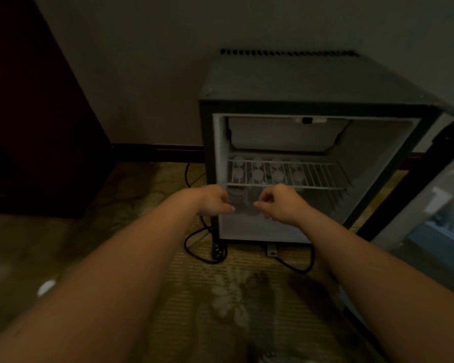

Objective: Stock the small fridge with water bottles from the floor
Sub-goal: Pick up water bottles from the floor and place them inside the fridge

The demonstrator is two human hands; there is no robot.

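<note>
The small dark fridge (286,82) stands open against the wall. Under its white wire shelf (320,176), several water bottles (257,175) stand upright on the fridge floor, their pale caps showing through the wires. More bottles (243,203) show dimly between my hands. My left hand (214,201) and my right hand (282,204) hover side by side at the mouth of the lower compartment. Their fingers are loosely curled and I see nothing in them. A small white blurred thing (46,287) lies on the carpet at the left.
The fridge door (430,205) hangs open at the right, with a shelf inside it. Black power cables (194,244) loop on the patterned carpet (220,297) below the fridge. Dark wooden furniture (37,127) fills the left side.
</note>
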